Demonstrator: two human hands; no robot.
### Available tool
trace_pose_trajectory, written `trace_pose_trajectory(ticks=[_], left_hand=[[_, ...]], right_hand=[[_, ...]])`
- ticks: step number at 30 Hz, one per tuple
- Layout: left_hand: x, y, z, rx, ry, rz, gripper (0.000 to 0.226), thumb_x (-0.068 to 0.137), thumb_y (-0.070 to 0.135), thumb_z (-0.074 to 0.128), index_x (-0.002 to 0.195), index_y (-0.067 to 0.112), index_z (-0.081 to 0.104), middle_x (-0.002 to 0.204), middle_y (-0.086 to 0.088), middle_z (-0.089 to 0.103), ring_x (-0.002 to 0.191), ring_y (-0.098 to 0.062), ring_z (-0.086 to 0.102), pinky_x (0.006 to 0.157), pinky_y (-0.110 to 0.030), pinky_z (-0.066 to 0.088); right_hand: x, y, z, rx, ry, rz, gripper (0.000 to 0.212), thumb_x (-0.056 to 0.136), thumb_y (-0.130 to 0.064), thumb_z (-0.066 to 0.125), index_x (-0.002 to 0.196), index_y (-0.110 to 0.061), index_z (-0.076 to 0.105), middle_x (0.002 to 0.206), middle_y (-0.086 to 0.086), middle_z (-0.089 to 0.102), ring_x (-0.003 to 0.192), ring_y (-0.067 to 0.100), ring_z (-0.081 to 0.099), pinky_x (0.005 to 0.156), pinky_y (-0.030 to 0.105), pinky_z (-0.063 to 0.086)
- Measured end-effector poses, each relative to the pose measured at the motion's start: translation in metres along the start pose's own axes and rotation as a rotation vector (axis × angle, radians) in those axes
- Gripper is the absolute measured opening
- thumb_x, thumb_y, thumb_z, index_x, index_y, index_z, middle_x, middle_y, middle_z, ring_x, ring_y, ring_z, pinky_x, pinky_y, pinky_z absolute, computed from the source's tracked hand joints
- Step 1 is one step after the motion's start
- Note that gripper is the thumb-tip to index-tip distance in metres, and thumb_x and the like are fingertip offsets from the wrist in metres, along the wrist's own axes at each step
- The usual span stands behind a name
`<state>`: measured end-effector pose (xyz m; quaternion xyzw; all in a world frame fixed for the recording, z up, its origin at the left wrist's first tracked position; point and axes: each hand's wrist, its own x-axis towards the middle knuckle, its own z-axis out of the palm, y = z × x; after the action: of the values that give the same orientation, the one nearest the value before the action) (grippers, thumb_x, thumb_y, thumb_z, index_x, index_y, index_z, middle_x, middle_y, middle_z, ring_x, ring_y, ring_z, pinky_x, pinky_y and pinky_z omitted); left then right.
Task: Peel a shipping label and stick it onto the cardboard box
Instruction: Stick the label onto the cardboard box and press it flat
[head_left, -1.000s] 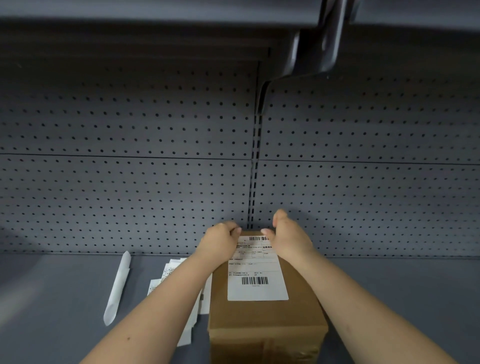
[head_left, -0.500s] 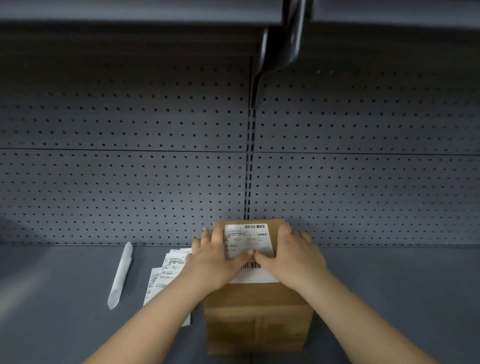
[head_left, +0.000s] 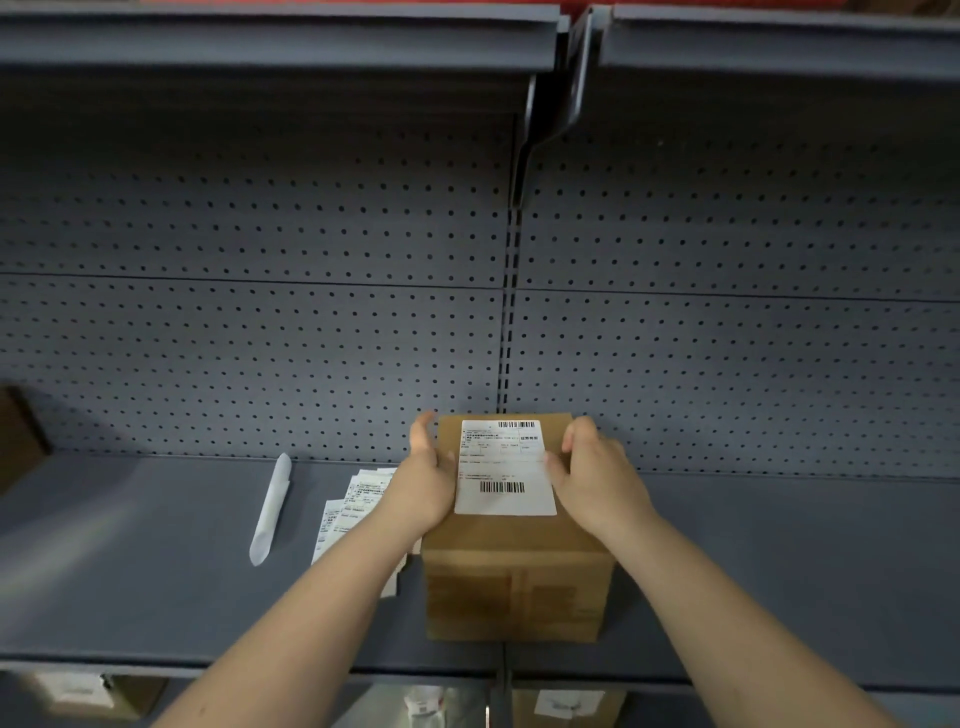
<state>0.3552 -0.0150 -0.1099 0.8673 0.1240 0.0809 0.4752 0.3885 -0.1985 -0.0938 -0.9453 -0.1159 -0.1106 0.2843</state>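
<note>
Box (head_left: 514, 587) sits on the grey shelf (head_left: 779, 561), right in front of me, with its far edge close to the back wall full of little holes (head_left: 311, 338). On top of the box lies the white label (head_left: 506, 467). It is flat on the brown top and has one barcode near the far edge and one near my edge.

My left hand (head_left: 423, 480) is on the left side of the box top. Its fingers (head_left: 422, 428) are spread out and open, with the thumb just touching the left edge of the label. My right hand (head_left: 597, 478) is on the right side. Its fingers (head_left: 574, 434) bend over the far right corner of the box, and the thumb touches the right edge of the label. Both hands press on the box and grip nothing else.

To the left of the box, partly under my left arm, lies a small pile of more labels (head_left: 348, 506). Further left lies a white rolled strip of paper (head_left: 271, 509), on its own.

Below the shelf edge I see more boxes (head_left: 566, 704), but they are dim.
</note>
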Motion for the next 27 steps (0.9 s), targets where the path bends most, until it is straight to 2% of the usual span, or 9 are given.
trace_pose_trajectory(ticks=[3, 5, 7, 9, 13, 19, 23, 25, 27], left_hand=[[-0.014, 0.002, 0.003, 0.032, -0.061, 0.073, 0.06, 0.092, 0.044, 0.05, 0.141, 0.032, 0.017, 0.12, 0.004, 0.056, 0.103, -0.019, 0.057, 0.084, -0.032, 0.044], [-0.017, -0.003, 0.01, 0.111, -0.079, 0.089, 0.061, 0.085, 0.05, 0.054, 0.135, 0.036, 0.022, 0.144, -0.002, 0.041, 0.127, -0.023, 0.045, 0.102, -0.04, 0.041], [-0.019, -0.005, 0.014, 0.134, -0.062, 0.088, 0.063, 0.085, 0.047, 0.056, 0.137, 0.032, 0.024, 0.15, -0.009, 0.033, 0.135, -0.027, 0.038, 0.107, -0.048, 0.038], [-0.019, -0.003, 0.014, 0.089, -0.05, 0.103, 0.061, 0.086, 0.037, 0.061, 0.137, 0.025, 0.028, 0.144, -0.007, 0.039, 0.13, -0.023, 0.043, 0.105, -0.041, 0.039], [-0.02, -0.007, 0.008, 0.077, -0.105, 0.127, 0.059, 0.09, 0.029, 0.059, 0.138, 0.021, 0.025, 0.142, -0.001, 0.042, 0.127, -0.018, 0.043, 0.101, -0.029, 0.036], [-0.021, -0.01, -0.007, 0.129, -0.194, 0.11, 0.044, 0.098, 0.027, 0.044, 0.134, 0.031, 0.02, 0.125, 0.001, 0.056, 0.097, -0.018, 0.057, 0.079, -0.029, 0.042], [-0.019, -0.014, -0.016, 0.171, -0.196, 0.128, 0.038, 0.099, 0.026, 0.035, 0.133, 0.036, 0.021, 0.112, -0.009, 0.066, 0.095, -0.037, 0.065, 0.081, -0.047, 0.053], [-0.02, -0.014, -0.019, 0.161, -0.188, 0.136, 0.038, 0.1, 0.023, 0.033, 0.135, 0.034, 0.023, 0.113, -0.008, 0.066, 0.096, -0.032, 0.065, 0.082, -0.045, 0.054], [-0.021, -0.012, -0.02, 0.129, -0.161, 0.142, 0.039, 0.1, 0.022, 0.036, 0.136, 0.031, 0.026, 0.121, 0.0, 0.06, 0.095, -0.018, 0.061, 0.08, -0.031, 0.054]], right_hand=[[-0.014, -0.009, -0.003, -0.112, 0.002, -0.091, 0.048, 0.081, -0.061, 0.056, 0.1, -0.018, 0.045, 0.086, -0.006, 0.051, 0.094, 0.021, 0.05, 0.073, 0.036, 0.047], [-0.021, -0.014, 0.002, -0.213, -0.028, -0.099, 0.067, 0.074, -0.073, 0.052, 0.11, -0.017, 0.048, 0.101, -0.001, 0.057, 0.102, 0.023, 0.049, 0.081, 0.038, 0.047], [-0.022, -0.013, 0.007, -0.231, -0.051, -0.065, 0.078, 0.068, -0.081, 0.048, 0.111, -0.017, 0.049, 0.106, 0.001, 0.059, 0.105, 0.024, 0.048, 0.081, 0.037, 0.046], [-0.021, -0.009, 0.006, -0.155, -0.082, -0.045, 0.073, 0.068, -0.079, 0.053, 0.109, -0.018, 0.049, 0.105, -0.001, 0.058, 0.105, 0.022, 0.047, 0.078, 0.037, 0.046], [-0.021, -0.001, 0.002, -0.004, -0.169, -0.023, 0.039, 0.08, -0.051, 0.065, 0.094, -0.022, 0.043, 0.095, -0.006, 0.05, 0.102, 0.018, 0.045, 0.074, 0.033, 0.046], [-0.016, 0.01, -0.005, 0.107, -0.244, 0.025, 0.012, 0.095, -0.022, 0.054, 0.094, -0.023, 0.042, 0.108, 0.003, 0.047, 0.081, 0.008, 0.047, 0.061, 0.022, 0.037], [-0.015, 0.012, -0.008, 0.09, -0.25, -0.003, 0.009, 0.097, -0.016, 0.049, 0.095, -0.023, 0.043, 0.104, 0.002, 0.048, 0.076, 0.004, 0.044, 0.058, 0.019, 0.035], [-0.014, 0.013, -0.008, 0.091, -0.253, -0.018, 0.009, 0.096, -0.016, 0.05, 0.094, -0.023, 0.044, 0.1, 0.001, 0.048, 0.074, 0.004, 0.044, 0.058, 0.019, 0.035], [-0.012, 0.013, -0.011, 0.113, -0.26, -0.036, 0.008, 0.094, -0.02, 0.054, 0.093, -0.022, 0.046, 0.092, -0.001, 0.048, 0.071, 0.005, 0.045, 0.058, 0.02, 0.036]])
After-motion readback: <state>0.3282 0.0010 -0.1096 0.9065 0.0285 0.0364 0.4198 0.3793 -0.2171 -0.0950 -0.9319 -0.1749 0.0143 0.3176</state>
